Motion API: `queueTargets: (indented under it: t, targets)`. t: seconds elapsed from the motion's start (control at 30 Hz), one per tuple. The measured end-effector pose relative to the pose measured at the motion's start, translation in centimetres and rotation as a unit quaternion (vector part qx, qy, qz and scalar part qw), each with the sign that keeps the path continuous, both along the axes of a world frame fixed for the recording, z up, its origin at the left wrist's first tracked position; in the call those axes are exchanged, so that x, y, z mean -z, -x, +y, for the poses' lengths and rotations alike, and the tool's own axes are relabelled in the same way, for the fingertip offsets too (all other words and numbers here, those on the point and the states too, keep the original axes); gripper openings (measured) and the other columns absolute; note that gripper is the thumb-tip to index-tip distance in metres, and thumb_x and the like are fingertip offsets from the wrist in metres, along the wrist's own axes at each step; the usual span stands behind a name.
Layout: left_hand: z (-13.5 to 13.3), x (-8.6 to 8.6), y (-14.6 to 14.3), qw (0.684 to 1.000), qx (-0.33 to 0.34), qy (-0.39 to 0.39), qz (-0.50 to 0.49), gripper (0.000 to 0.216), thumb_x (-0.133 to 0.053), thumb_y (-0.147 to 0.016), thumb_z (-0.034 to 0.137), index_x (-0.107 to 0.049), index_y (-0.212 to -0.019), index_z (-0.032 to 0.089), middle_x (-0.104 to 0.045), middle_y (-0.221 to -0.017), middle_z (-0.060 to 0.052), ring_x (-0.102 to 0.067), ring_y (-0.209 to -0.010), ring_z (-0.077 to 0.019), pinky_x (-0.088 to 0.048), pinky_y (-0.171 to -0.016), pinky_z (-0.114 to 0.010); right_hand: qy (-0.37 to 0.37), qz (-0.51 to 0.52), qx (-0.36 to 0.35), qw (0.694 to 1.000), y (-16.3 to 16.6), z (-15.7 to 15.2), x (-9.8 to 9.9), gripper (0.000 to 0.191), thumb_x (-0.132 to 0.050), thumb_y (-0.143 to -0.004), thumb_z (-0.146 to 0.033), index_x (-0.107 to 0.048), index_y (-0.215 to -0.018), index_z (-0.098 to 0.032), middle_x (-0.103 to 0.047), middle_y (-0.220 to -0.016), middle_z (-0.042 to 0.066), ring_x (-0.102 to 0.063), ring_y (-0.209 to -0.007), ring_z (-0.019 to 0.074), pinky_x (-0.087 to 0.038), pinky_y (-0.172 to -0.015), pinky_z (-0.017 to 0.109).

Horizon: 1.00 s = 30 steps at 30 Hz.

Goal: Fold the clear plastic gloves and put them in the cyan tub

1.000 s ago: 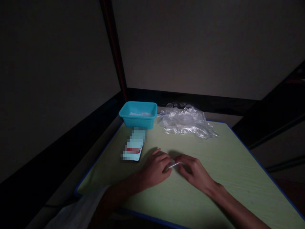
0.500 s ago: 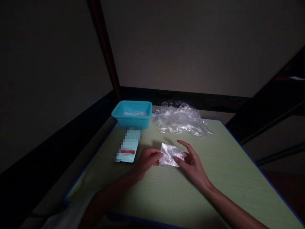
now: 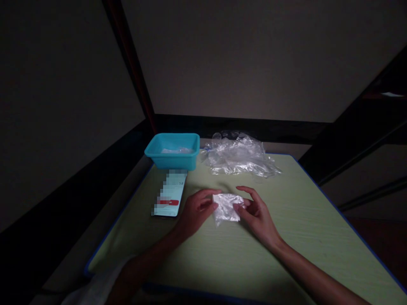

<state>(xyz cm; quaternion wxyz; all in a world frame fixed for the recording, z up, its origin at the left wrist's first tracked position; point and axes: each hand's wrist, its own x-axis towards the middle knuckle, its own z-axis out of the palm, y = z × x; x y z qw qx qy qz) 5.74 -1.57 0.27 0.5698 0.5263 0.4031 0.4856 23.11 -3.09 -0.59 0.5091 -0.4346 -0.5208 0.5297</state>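
Observation:
A small folded piece of clear plastic, seemingly a bag (image 3: pixel 227 207), is held between my two hands above the table. My left hand (image 3: pixel 197 210) pinches its left edge, thumb in front and index finger along the top. On the right edge, my right hand (image 3: pixel 255 213) grips it with the thumb in front, while the index finger stretches out above. The plastic is wrinkled and shiny, with a loose corner hanging at the lower left. Fingers behind it are partly hidden.
A turquoise basin (image 3: pixel 174 161) with clear plastic inside stands at the back left. Before it lies a phone (image 3: pixel 173 195) with a lit screen. A crumpled heap of clear plastic bags (image 3: pixel 240 156) lies at the back of the pale green, blue-edged table (image 3: pixel 305 212).
The plastic has turned slightly and looks more folded, a corner now hanging down. My left index finger has moved up to its top edge. The view has shifted a little.

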Motion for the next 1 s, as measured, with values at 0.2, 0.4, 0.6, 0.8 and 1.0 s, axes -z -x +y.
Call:
queueTargets:
  t: [0.2, 0.4, 0.6, 0.8, 1.0]
  targets:
    - [0.1, -0.2, 0.1, 0.992, -0.005, -0.014, 0.122, 0.013, -0.061, -0.064, 0.013, -0.071, -0.071, 0.018, -0.071, -0.079, -0.004, -0.064, -0.07, -0.0171, -0.048, -0.062, -0.022, -0.015, -0.007, -0.012, 1.0, -0.1, -0.1, 0.0, 0.027, -0.063, -0.075, -0.035, -0.045, -0.091, -0.022, -0.055, -0.063, -0.004, -0.044, -0.051, 0.0101, -0.031, -0.046, 0.022]
    - [0.0, -0.8, -0.5, 0.984, 0.024, -0.013, 0.179, 0.019, -0.06, -0.064, 0.011, -0.073, -0.077, 0.015, -0.072, -0.083, -0.005, -0.065, -0.068, -0.017, -0.048, -0.056, -0.021, -0.052, -0.042, 0.018, 0.998, -0.3, 0.0, -0.3, 0.018, -0.065, -0.071, -0.031, -0.05, -0.075, -0.02, -0.047, -0.06, -0.005, -0.042, -0.053, 0.0102, -0.032, -0.047, 0.021]
    - [0.9, -1.6, -1.3, 0.987, 0.046, -0.009, 0.153, 0.027, -0.058, -0.062, 0.004, -0.073, -0.082, 0.014, -0.072, -0.095, -0.008, -0.067, -0.083, -0.0205, -0.052, -0.069, -0.025, -0.028, -0.026, 0.014, 0.999, -0.5, 0.3, -0.3, 0.019, -0.07, -0.064, -0.028, -0.064, -0.08, -0.02, -0.063, -0.072, 0.0, -0.054, -0.06, 0.0134, -0.042, -0.054, 0.024]
    - [1.5, -1.4, -1.5, 0.996, 0.06, 0.037, 0.06, 0.031, -0.061, -0.061, 0.003, -0.071, -0.089, 0.014, -0.068, -0.108, -0.009, -0.067, -0.089, -0.0226, -0.052, -0.074, -0.028, -0.011, -0.041, 0.046, 0.998, -0.8, 0.7, -0.2, 0.023, -0.071, -0.063, -0.028, -0.073, -0.085, -0.021, -0.073, -0.089, 0.005, -0.065, -0.076, 0.0199, -0.05, -0.067, 0.03]
    - [3.7, -1.3, 0.4, 0.983, -0.117, 0.064, -0.123, 0.029, -0.071, -0.06, 0.006, -0.065, -0.087, 0.015, -0.07, -0.095, -0.005, -0.066, -0.087, -0.0192, -0.049, -0.078, -0.027, -0.016, -0.077, 0.087, 0.993, -1.2, 0.8, -0.4, 0.03, -0.071, -0.062, -0.03, -0.074, -0.091, -0.023, -0.073, -0.095, 0.006, -0.067, -0.081, 0.0235, -0.054, -0.07, 0.035]
